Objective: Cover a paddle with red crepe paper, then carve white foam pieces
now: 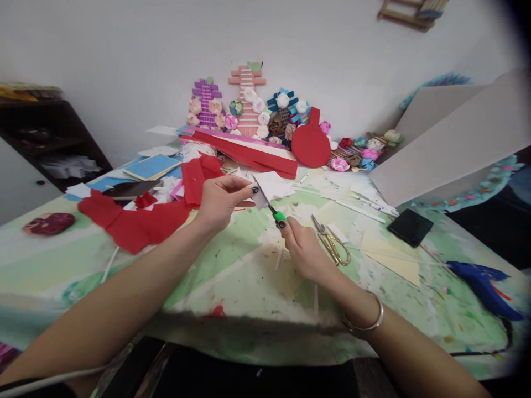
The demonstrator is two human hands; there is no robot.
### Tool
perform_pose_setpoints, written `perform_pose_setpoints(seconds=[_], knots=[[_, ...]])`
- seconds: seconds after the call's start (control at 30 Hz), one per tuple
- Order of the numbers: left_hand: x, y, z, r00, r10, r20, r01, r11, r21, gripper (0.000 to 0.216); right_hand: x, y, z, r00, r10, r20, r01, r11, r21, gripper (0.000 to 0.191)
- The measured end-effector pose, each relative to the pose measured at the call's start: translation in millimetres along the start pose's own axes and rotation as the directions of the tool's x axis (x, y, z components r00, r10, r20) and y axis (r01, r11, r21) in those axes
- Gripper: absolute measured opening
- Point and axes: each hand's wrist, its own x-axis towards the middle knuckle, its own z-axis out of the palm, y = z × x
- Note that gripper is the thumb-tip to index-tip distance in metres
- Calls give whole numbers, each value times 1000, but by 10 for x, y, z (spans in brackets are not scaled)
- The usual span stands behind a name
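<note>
My left hand (218, 203) pinches a piece of white paper (272, 184) above the middle of the table, thumb on the near side. My right hand (306, 247) is closed around green-handled scissors (279, 216), whose dark blades lie along the paper between both hands. My fingers cover part of the scissor handles. Just right of that hand, a second pair of scissors (332, 243) with gold handles rests on the table. Red crepe paper (145, 224) is spread out to the left of my left hand.
A blue glue gun (483, 284) lies at the right, near a black square object (410, 227). A red round cutout (311, 145) stands at the back beside a purple craft (206, 108) with paper flowers. A large grey board (440, 141) leans at the right. Blue cards (152, 167) lie back left.
</note>
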Motion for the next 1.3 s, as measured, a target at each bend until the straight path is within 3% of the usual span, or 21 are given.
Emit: perform_pose_setpoints(seconds=[0.3, 1.07, 1.3], knots=[[46, 30, -43, 999, 8, -37, -10, 999, -48, 25, 0, 22, 15, 998, -61, -12, 60, 997, -39, 36], [4, -11, -3, 997, -40, 66, 42, 999, -27, 31, 0, -1, 11, 1000, -22, -18, 23, 1000, 14, 37], [-17, 32, 4, 999, -36, 21, 37, 998, -48, 30, -9, -28, -21, 1000, -29, -11, 29, 1000, 7, 38]])
